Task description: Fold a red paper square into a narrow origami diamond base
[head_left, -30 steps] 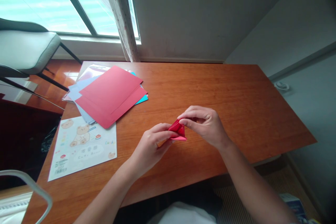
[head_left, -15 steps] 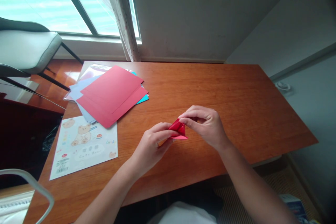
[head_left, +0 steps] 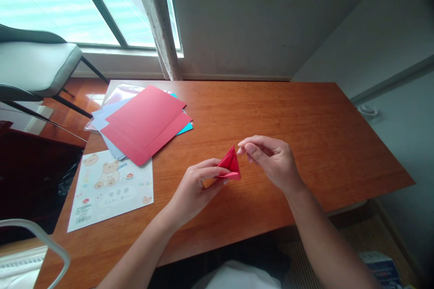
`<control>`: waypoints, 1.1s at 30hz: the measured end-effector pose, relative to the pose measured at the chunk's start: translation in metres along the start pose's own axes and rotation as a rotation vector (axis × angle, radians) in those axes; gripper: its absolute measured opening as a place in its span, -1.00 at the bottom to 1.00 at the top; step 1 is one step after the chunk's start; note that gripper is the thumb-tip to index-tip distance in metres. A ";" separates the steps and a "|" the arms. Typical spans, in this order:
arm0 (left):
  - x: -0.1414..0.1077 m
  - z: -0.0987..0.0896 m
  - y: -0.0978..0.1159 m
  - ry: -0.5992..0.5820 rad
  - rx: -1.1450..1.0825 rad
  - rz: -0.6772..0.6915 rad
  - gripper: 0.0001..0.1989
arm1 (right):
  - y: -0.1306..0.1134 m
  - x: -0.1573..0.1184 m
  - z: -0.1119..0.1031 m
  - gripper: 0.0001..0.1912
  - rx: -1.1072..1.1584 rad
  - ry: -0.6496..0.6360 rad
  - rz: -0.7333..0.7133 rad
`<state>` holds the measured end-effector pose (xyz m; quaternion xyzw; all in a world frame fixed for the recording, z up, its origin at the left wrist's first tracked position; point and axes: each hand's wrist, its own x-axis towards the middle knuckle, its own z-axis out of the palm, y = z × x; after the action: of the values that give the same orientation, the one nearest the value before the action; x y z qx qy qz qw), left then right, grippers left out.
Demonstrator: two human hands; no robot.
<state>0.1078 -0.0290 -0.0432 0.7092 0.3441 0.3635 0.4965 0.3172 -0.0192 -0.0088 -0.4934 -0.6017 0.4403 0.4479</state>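
A small piece of folded red paper (head_left: 232, 163) with a pointed top is held above the table. My left hand (head_left: 200, 183) grips its left side between thumb and fingers, which hide part of the folds. Just to the right of the paper's tip is my right hand (head_left: 271, 158), with a small gap between its fingertips and the paper. Its fingers are bent and the thumb lies a little apart from them; nothing shows between them.
Red sheets (head_left: 145, 122) lie over pale blue and turquoise ones on the wooden table (head_left: 288, 113), at the back left. In front of them is a white sheet with bear drawings (head_left: 127, 192). A chair (head_left: 34, 65) stands beyond the table's left edge.
My right hand has let go of the folded paper's tip and moved slightly right. The paper's point now stands up freely, while my left hand keeps its grip.
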 end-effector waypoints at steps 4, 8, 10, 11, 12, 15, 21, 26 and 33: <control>0.001 -0.004 0.006 -0.123 -0.129 -0.091 -0.87 | -0.007 0.003 -0.012 -0.87 -0.063 -0.208 -0.076; 0.000 -0.007 0.008 -0.184 -0.224 -0.155 -0.87 | -0.014 0.012 -0.018 -0.77 -0.228 -0.322 -0.106; 0.000 -0.007 0.008 -0.223 -0.267 -0.174 -0.87 | -0.016 0.017 -0.020 -0.73 -0.251 -0.363 -0.152; 0.000 -0.007 0.009 -0.240 -0.284 -0.180 -0.86 | -0.017 0.020 -0.020 -0.73 -0.243 -0.391 -0.176; 0.000 -0.007 0.009 -0.253 -0.298 -0.183 -0.86 | -0.018 0.022 -0.021 -0.75 -0.226 -0.425 -0.195; 0.001 -0.007 0.009 -0.263 -0.320 -0.191 -0.85 | -0.019 0.029 -0.022 -0.81 -0.132 -0.546 -0.205; -0.001 -0.008 0.002 -0.276 -0.409 -0.250 -0.89 | -0.021 0.035 -0.020 -0.82 -0.079 -0.588 -0.118; -0.003 -0.007 -0.002 -0.268 -0.470 -0.307 -0.90 | -0.023 0.036 -0.017 -0.82 -0.032 -0.587 -0.054; -0.002 -0.007 -0.001 -0.279 -0.514 -0.326 -0.91 | -0.023 0.036 -0.016 -0.85 0.007 -0.591 -0.022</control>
<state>0.1009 -0.0269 -0.0424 0.5392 0.2788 0.2534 0.7532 0.3246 0.0150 0.0210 -0.3358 -0.7099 0.5621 0.2595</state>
